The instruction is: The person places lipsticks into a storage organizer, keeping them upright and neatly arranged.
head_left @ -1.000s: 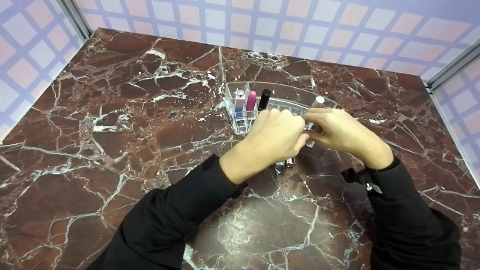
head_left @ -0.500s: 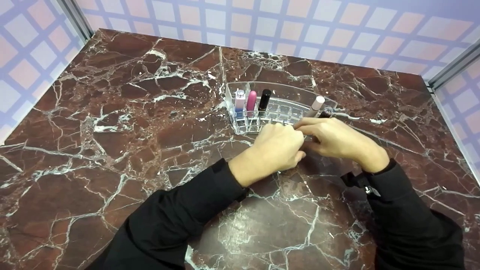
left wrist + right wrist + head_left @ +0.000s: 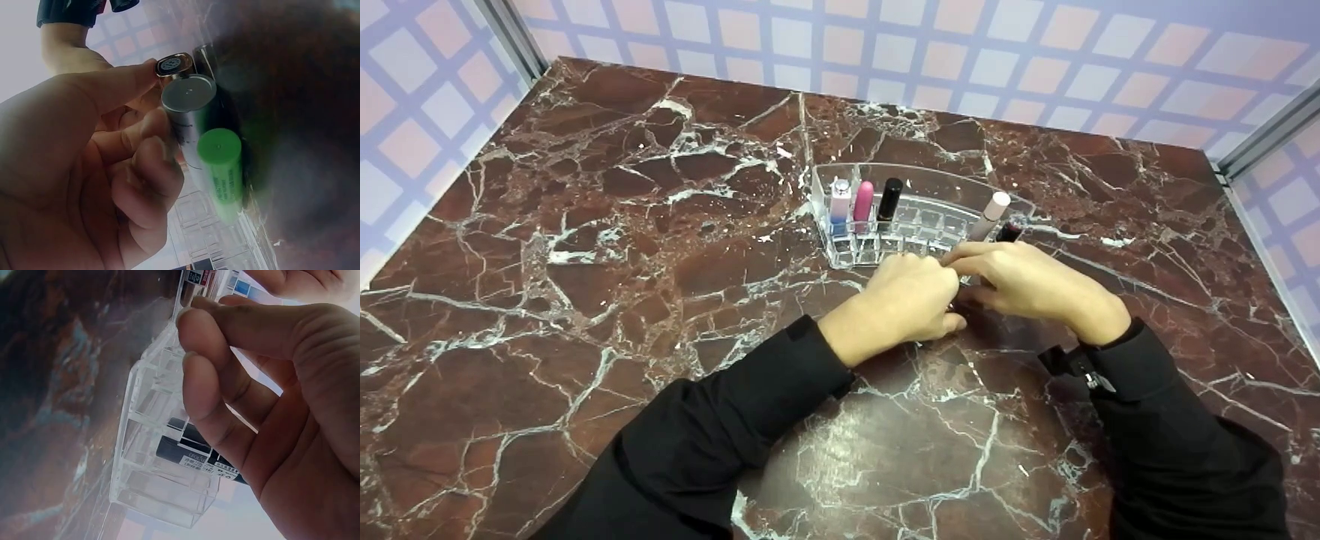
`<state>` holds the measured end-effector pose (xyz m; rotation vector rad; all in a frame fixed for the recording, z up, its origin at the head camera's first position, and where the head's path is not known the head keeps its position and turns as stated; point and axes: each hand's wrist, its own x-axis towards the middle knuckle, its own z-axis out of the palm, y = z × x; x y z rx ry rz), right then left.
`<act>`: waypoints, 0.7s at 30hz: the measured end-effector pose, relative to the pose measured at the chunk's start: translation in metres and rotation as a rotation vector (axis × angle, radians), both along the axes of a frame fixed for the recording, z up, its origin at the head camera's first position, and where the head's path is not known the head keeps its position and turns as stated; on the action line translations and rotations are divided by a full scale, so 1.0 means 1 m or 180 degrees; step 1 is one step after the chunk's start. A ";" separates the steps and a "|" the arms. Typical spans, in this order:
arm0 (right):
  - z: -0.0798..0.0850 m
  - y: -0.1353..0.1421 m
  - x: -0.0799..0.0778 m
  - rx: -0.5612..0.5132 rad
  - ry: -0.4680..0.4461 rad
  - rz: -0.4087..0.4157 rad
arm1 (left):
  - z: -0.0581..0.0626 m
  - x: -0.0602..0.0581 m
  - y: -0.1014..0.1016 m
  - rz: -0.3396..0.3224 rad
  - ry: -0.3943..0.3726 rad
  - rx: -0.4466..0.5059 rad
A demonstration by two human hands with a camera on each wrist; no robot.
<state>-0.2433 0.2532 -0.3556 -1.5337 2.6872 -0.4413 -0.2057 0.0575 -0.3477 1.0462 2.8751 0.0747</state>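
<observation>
In the head view my left hand (image 3: 896, 300) and right hand (image 3: 1027, 289) meet in front of a clear curved makeup organizer (image 3: 844, 255). The left wrist view shows my left thumb against a gold-rimmed lipstick (image 3: 174, 65), with the other fingers curled below. A silver-ended tube (image 3: 189, 94) and a green lip balm (image 3: 219, 147) lie beside it, ends toward the camera. In the right wrist view my right fingertips (image 3: 199, 326) close on the labelled lipstick (image 3: 194, 281); their exact contact is partly hidden.
In the organizer stand a clear-capped tube (image 3: 840, 196), a pink tube (image 3: 863, 201), a black tube (image 3: 890, 199), a pale-capped tube (image 3: 994, 210) and a dark tube (image 3: 1009, 231). Patterned wall panels (image 3: 885, 52) border the marbled table (image 3: 660, 300).
Both hands have come down toward me, away from the organizer, uncovering its front compartments and the dark tube at its right. The tubes standing in the organizer stay in place.
</observation>
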 end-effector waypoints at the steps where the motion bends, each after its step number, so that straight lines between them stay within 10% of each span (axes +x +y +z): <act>1: 0.000 0.000 0.000 -0.0007 -0.0004 -0.0001 | 0.000 0.000 0.000 -0.0005 -0.0016 -0.0004; 21: 0.000 0.000 0.003 0.0317 -0.0125 -0.0136 | -0.001 0.001 0.002 0.0032 -0.0235 -0.0030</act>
